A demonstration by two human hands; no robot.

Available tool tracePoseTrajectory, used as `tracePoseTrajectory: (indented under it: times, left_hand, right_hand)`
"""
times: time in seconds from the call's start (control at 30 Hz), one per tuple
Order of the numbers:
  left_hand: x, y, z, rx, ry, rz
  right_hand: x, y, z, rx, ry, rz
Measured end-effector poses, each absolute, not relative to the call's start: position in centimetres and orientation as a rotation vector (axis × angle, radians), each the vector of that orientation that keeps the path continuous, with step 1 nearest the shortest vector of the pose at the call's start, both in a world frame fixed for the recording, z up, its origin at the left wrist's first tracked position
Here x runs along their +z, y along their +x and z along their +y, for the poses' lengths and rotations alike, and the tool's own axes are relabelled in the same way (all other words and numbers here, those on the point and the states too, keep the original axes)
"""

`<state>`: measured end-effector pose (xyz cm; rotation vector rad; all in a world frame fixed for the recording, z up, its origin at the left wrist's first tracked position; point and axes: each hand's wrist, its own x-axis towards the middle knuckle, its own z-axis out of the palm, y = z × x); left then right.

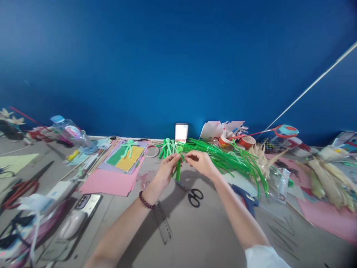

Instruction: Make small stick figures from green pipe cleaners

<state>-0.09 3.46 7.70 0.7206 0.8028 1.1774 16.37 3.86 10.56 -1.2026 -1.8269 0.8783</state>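
Observation:
My left hand (166, 170), with a beaded bracelet at the wrist, is closed on a small green pipe-cleaner figure (178, 173) whose strands hang below the fingers. Opposite it, my right hand (201, 162) pinches a green strand at the figure's upper part; the fingertips of both hands almost meet. Just behind my left hand are more green pipe-cleaner figures (167, 146). A pile of long green pipe cleaners (220, 150) spreads out behind my right hand. Below the hands lie black-handled scissors (195, 197) and a clear ruler (163, 223).
On the left are pink paper (107, 182), another green figure (128, 148), a phone (90, 203) and a plastic bottle (74, 132). A blue glue gun (247, 197), corn husks (329, 182) and red tape rolls (247, 142) are on the right. A blue wall (178, 67) stands behind.

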Motion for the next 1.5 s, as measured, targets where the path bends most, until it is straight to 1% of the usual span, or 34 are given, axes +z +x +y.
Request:
tracePoseTrajectory:
  times: [0.13,0.23,0.53,0.73,0.9,1.1,1.3,1.37,1.5]
  left_hand:
    - [7.5,-0.1,3.6,1.204,0.696,0.836]
    - [7.4,-0.1,3.5,1.227,0.672,0.825]
    - [7.4,0.4,3.1,1.288,0.783,0.736]
    - [8.2,0.2,2.8,1.309,0.869,0.876]
    - [8.8,-0.3,3.0,1.244,0.948,0.977]
    - [9.6,-0.9,2.9,1.152,1.203,1.011]
    - [10.0,-1.1,2.7,1.142,1.423,1.133]
    - [10.0,-1.3,2.6,1.193,1.506,1.188]
    - [10.2,-1.9,2.7,1.415,1.828,1.335]
  right_hand:
    - [10.1,16.2,4.1,0.789,-1.160,-1.837]
    - [9.7,16.1,4.3,0.819,-1.175,-1.810]
    - [9.2,16.7,5.0,1.208,-1.156,-1.604]
    - [10.1,17.0,4.6,1.402,-1.254,-1.468]
    - [9.8,17.3,4.9,1.538,-1.169,-1.410]
    - [9.5,17.5,5.2,1.791,-1.027,-1.285]
    - [9.6,17.3,5.0,1.863,-0.991,-1.249]
    - [9.6,17.3,4.9,1.888,-0.978,-1.255]
    - [9.6,17.4,4.8,1.892,-0.964,-1.300]
